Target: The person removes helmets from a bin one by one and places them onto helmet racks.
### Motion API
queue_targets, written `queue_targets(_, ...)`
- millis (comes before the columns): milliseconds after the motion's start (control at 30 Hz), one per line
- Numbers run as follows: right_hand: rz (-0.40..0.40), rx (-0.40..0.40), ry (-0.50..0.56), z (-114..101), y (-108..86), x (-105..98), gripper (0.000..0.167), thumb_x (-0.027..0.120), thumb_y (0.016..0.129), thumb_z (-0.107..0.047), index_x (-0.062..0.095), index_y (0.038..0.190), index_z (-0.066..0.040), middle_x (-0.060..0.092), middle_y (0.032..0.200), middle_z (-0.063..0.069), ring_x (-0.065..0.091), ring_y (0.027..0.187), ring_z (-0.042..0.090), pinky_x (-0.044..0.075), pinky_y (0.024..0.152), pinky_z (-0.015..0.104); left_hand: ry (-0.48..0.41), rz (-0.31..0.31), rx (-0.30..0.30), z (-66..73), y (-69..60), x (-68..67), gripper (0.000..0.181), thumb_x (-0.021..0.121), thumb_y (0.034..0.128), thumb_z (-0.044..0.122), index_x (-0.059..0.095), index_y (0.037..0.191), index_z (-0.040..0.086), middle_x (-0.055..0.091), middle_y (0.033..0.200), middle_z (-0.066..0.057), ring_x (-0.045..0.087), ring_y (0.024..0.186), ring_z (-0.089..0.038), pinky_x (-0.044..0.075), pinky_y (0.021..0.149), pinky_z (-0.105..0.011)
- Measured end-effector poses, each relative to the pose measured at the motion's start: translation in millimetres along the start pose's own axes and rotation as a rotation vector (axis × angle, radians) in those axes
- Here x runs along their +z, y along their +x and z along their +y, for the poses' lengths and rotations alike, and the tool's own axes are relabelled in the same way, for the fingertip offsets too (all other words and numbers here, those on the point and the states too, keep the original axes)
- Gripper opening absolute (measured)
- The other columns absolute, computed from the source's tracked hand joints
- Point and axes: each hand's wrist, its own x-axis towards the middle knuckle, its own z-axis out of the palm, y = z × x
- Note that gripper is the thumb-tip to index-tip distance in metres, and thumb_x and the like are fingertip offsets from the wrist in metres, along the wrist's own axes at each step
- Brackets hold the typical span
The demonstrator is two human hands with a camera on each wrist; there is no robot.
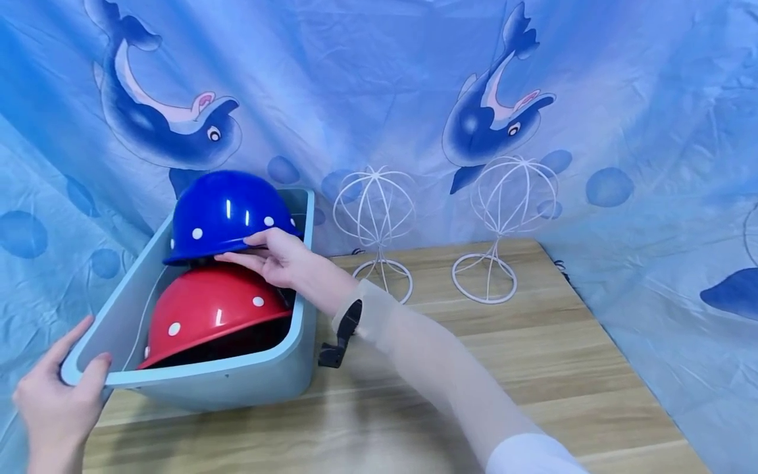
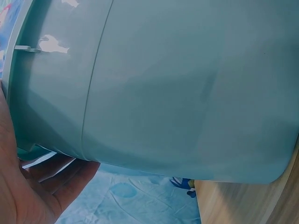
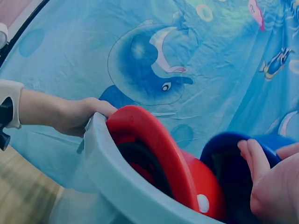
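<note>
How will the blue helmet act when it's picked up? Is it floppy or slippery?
The blue helmet is probably stiff: it shows no sagging where the right hand holds its edge. Its shiny surface may feel a bit slippery. Set upside down, it might rock, because its top is round.

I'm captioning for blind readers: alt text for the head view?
A right hand grips a blue helmet beyond a red helmet in a light-blue bin held by the left hand. Two white wire stands rest on the wooden table.
</note>
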Motion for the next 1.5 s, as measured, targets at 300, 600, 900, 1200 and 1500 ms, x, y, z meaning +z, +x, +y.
queue_targets(300, -0.3, -0.018, -0.363, -20.4, -33.6, -26.5, 0.038, 0.049, 0.108, 0.001, 0.057, 0.146, 0.004, 0.056, 0.154, 0.026, 0.049, 0.148, 0.044, 0.048, 0.11, 0.037, -0.059, 0.019, 0.028, -4.7, -4.9, -4.1, 0.056, 0.065, 0.0868, 0.01, 0.072, 0.141, 0.023, 0.042, 0.094, 0.056, 0.04, 0.083, 0.027, 0.028, 0.077, -0.002)
queue_targets(600, -0.409, -0.232, -0.54, -53.7, -60.1, -53.3, 0.053, 0.045, 0.107, 0.007, 0.043, 0.16, 0.0, 0.044, 0.162, 0.029, 0.051, 0.143, 0.049, 0.063, 0.084, 0.031, -0.088, 0.033, 0.072, 1.1, -0.3, -0.8, 0.058, 0.06, 0.0822, 0.008, 0.075, 0.136, 0.02, 0.048, 0.092, 0.057, 0.038, 0.069, 0.021, 0.027, 0.062, -0.006)
queue_targets(900, -0.499, -0.39, -0.632, -89.6, -98.9, -68.9, 0.045, 0.041, 0.106, 0.007, 0.047, 0.151, 0.008, 0.076, 0.114, 0.002, 0.081, 0.09, 0.018, 0.064, 0.08, 0.027, -0.128, 0.001, 0.075, 5.9, 8.6, 5.1, 0.06, 0.056, 0.0787, 0.006, 0.076, 0.134, 0.016, 0.044, 0.061, 0.042, 0.036, 0.058, 0.012, 0.026, 0.052, -0.015)
queue_targets(1200, -0.633, -0.483, -0.537, -120.3, -130.0, -75.5, 0.028, 0.057, 0.102, 0.006, 0.062, 0.128, -0.002, 0.078, 0.115, 0.011, 0.082, 0.093, 0.024, 0.065, 0.08, 0.031, -0.134, -0.011, 0.05, 0.7, 10.9, -0.8, 0.061, 0.056, 0.0794, 0.004, 0.076, 0.135, 0.018, 0.046, 0.055, 0.039, 0.035, 0.047, 0.01, 0.026, 0.045, -0.017)
queue_targets(1500, -0.678, -0.566, -0.555, -149.9, -155.9, -98.0, 0.029, 0.061, 0.103, 0.003, 0.07, 0.129, -0.007, 0.079, 0.12, 0.01, 0.081, 0.101, 0.026, 0.064, 0.086, 0.033, -0.098, -0.047, -0.079, 0.8, 6.6, -9.8, 0.066, 0.052, 0.0815, 0.002, 0.072, 0.14, 0.024, 0.044, 0.05, 0.027, 0.026, 0.045, 0.004, 0.024, 0.043, -0.018)
